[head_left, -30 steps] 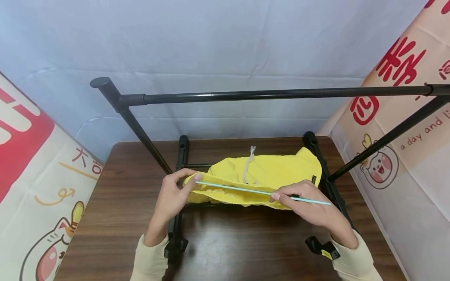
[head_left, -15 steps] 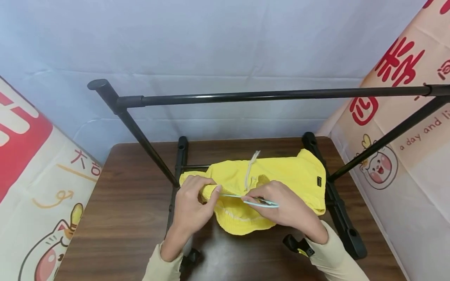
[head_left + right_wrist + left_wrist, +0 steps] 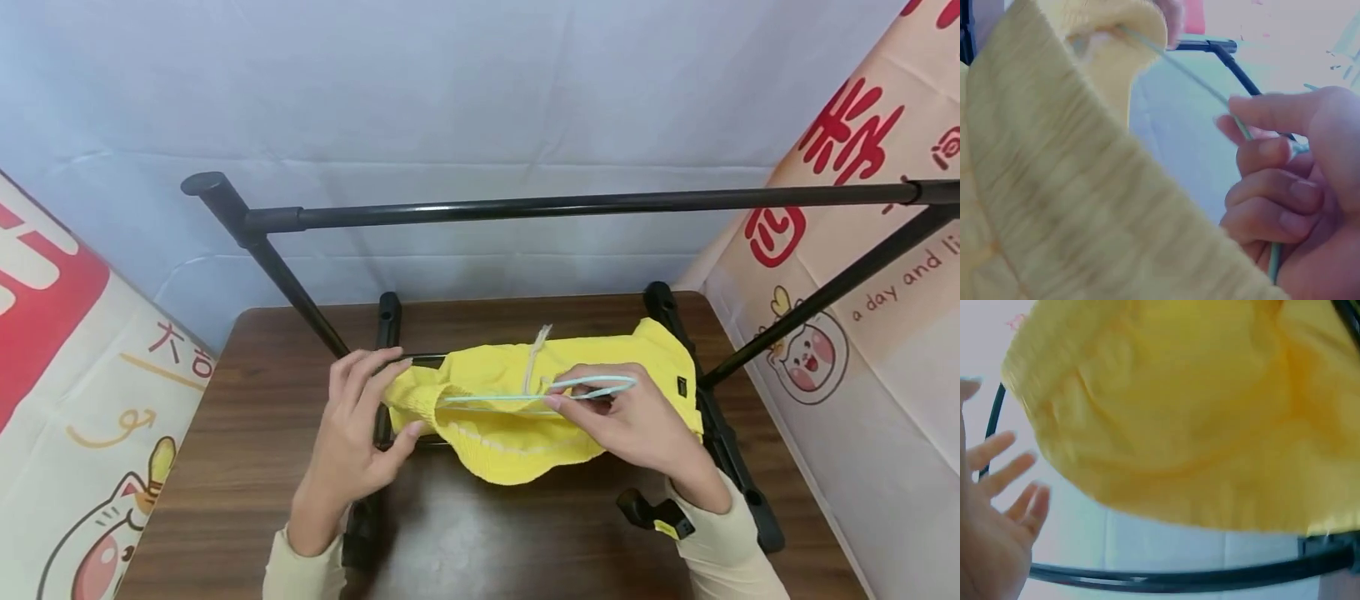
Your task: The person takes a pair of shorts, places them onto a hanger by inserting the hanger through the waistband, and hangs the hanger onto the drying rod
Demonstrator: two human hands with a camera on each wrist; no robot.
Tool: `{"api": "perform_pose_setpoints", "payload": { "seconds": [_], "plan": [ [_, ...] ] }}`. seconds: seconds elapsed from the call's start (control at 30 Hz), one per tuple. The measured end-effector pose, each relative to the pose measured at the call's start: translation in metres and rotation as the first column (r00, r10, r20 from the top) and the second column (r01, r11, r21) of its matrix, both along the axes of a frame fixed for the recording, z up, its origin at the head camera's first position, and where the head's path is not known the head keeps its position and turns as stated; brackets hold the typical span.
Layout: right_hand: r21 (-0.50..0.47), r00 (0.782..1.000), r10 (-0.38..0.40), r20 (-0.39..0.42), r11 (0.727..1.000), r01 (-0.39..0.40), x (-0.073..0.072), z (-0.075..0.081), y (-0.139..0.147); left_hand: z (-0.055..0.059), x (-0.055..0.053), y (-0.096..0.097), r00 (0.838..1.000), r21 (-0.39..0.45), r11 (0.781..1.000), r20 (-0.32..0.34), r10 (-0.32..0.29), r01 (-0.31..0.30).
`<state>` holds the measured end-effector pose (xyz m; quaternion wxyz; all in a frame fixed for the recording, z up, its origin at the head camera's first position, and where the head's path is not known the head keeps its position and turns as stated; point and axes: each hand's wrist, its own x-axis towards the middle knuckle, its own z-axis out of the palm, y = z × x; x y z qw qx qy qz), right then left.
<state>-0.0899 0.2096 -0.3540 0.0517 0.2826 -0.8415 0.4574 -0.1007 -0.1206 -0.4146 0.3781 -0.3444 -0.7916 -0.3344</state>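
Observation:
Yellow shorts (image 3: pixel 517 454) with a pale drawstring (image 3: pixel 534 354) lie across the low bars of a black rack, waistband gaping toward me. My right hand (image 3: pixel 637 417) pinches a thin light-blue clothes hanger (image 3: pixel 487 398). In the right wrist view its fingers curl round the hanger (image 3: pixel 1191 74), whose far end reaches inside the yellow waistband (image 3: pixel 1072 175). My left hand (image 3: pixel 356 442) spreads its fingers at the left end of the shorts. The left wrist view has that hand (image 3: pixel 991 531) beside the yellow cloth (image 3: pixel 1179 412), holding nothing.
The rack's top bar (image 3: pixel 525 207) spans above and beyond my hands, with slanting posts at both sides. Its black feet (image 3: pixel 750 500) stand on the brown wooden table (image 3: pixel 247 467). A white cloth backdrop hangs behind, and printed banners (image 3: pixel 862 333) flank the table.
My left hand has let go of the waistband and moved left, its fingers spreading. My right hand has shifted slightly right with the hanger, having earlier pushed it left into the waistband.

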Motion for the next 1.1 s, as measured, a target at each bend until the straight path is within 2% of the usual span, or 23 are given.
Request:
{"api": "perform_pose_setpoints", "payload": {
  "seconds": [0.1, 0.2, 0.3, 0.47, 0.57, 0.6, 0.67, 0.73, 0.8, 0.83, 0.93, 1.0, 1.1],
  "plan": [
    [-0.008, 0.998, 0.014, -0.068, 1.0, -0.014, 0.001, 0.006, 0.001, 0.001, -0.001, -0.009, 0.996, -0.121, 0.992, 0.078, -0.035, 0.045],
    [-0.004, 0.992, 0.01, -0.123, 1.0, -0.01, 0.002, 0.007, 0.003, -0.003, -0.001, -0.007, 0.989, -0.198, 0.975, 0.124, -0.076, 0.099],
    [-0.002, 0.99, 0.001, -0.14, 1.0, -0.001, 0.004, 0.006, 0.002, -0.008, 0.0, 0.002, 0.988, -0.235, 0.962, 0.109, -0.112, 0.135],
    [0.006, 0.992, 0.034, -0.119, 0.999, -0.034, 0.007, 0.004, -0.006, -0.014, 0.002, 0.019, 0.987, -0.256, 0.954, 0.039, -0.154, 0.158],
    [0.021, 0.993, 0.032, -0.114, 0.999, -0.029, 0.008, 0.001, -0.012, -0.016, 0.003, 0.023, 0.991, -0.249, 0.961, -0.019, -0.13, 0.121],
    [0.044, 0.994, 0.016, -0.112, 0.999, -0.011, 0.009, 0.001, -0.012, -0.017, 0.003, 0.023, 0.992, -0.248, 0.964, -0.05, -0.114, 0.098],
    [0.133, 0.986, -0.014, -0.164, 0.99, 0.036, 0.01, 0.0, -0.011, -0.018, 0.002, 0.021, 0.99, -0.251, 0.967, -0.125, -0.072, 0.039],
    [0.242, 0.97, -0.059, -0.236, 0.963, 0.117, 0.013, 0.001, -0.003, -0.019, 0.0, 0.016, 0.981, -0.226, 0.974, -0.195, -0.021, -0.024],
    [0.325, 0.956, -0.098, -0.276, 0.927, 0.189, 0.017, 0.002, 0.009, -0.02, -0.001, 0.008, 0.972, -0.178, 0.981, -0.233, 0.035, -0.078],
    [0.344, 0.953, -0.103, -0.284, 0.917, 0.202, 0.018, 0.002, 0.016, -0.02, -0.002, 0.003, 0.969, -0.151, 0.984, -0.238, 0.062, -0.1],
    [0.324, 0.969, -0.124, -0.215, 0.927, 0.19, 0.018, 0.001, 0.036, -0.018, -0.001, -0.01, 0.968, -0.095, 0.986, -0.223, 0.113, -0.137],
    [0.294, 0.976, -0.108, -0.188, 0.942, 0.161, 0.015, -0.002, 0.046, -0.017, -0.001, -0.017, 0.969, -0.089, 0.987, -0.22, 0.115, -0.137],
    [0.245, 0.977, -0.085, -0.194, 0.961, 0.132, 0.011, -0.008, 0.061, -0.014, 0.001, -0.023, 0.97, -0.09, 0.987, -0.218, 0.109, -0.131]
  ]
}}
